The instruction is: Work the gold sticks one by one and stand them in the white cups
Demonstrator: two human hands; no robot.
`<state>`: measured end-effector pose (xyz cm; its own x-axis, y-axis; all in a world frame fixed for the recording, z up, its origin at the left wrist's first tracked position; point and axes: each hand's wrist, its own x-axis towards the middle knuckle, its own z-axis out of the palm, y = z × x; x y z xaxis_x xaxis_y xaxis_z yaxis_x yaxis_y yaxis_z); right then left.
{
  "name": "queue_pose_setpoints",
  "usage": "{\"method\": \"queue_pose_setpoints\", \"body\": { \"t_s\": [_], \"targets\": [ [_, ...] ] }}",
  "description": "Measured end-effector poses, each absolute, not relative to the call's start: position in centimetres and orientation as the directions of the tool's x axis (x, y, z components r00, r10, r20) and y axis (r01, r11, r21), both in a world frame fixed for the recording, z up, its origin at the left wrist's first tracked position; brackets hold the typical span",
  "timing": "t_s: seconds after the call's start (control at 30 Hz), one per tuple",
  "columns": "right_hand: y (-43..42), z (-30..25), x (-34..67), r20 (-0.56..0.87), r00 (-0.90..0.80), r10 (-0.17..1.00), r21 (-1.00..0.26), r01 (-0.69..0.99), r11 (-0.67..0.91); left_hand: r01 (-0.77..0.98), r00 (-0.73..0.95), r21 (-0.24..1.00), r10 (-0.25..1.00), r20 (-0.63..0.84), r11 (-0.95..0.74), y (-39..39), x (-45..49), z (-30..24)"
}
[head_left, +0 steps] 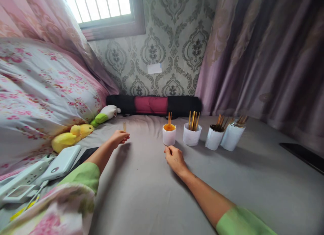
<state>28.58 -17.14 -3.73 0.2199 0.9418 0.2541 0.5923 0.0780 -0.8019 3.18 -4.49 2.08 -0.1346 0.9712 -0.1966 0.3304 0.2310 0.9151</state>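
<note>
My left hand (119,137) is closed in a pinch on a few thin wooden sticks (124,126) that stand up above my fingers, over the grey sheet. My right hand (174,158) rests on the sheet with its fingers curled, just in front of a white cup with an orange top (169,135) that holds two orange sticks. I cannot make out anything in the right hand. To the right stand a second white cup (191,135) with several sticks and two more cups (213,137), (232,136), both also with sticks.
A floral duvet (37,93) is heaped at the left, with a yellow plush toy (69,136), a white power bank (63,162) and a power strip (22,177) beside it. A black and red roll (152,105) lies against the wall. A dark flat object (302,155) lies far right.
</note>
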Motion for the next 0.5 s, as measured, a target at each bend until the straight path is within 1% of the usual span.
{"method": "queue_pose_setpoints", "body": {
  "t_s": [0.27,0.4,0.5],
  "targets": [
    [-17.4,-3.3,28.6,0.23,0.209,0.95,-0.808,0.585,0.067,0.543,-0.219,0.817,0.972,-0.089,0.197,-3.6,2.0,3.1],
    [-17.4,-3.4,28.6,0.237,0.206,0.949,-0.808,0.585,0.074,0.607,-0.243,0.773,0.969,-0.041,0.185,-3.1,1.3,2.8],
    [-17.4,-3.4,28.6,0.242,0.202,0.949,-0.807,0.585,0.081,0.626,-0.231,0.76,0.972,-0.035,0.176,-2.7,0.7,2.6]
  ]
}}
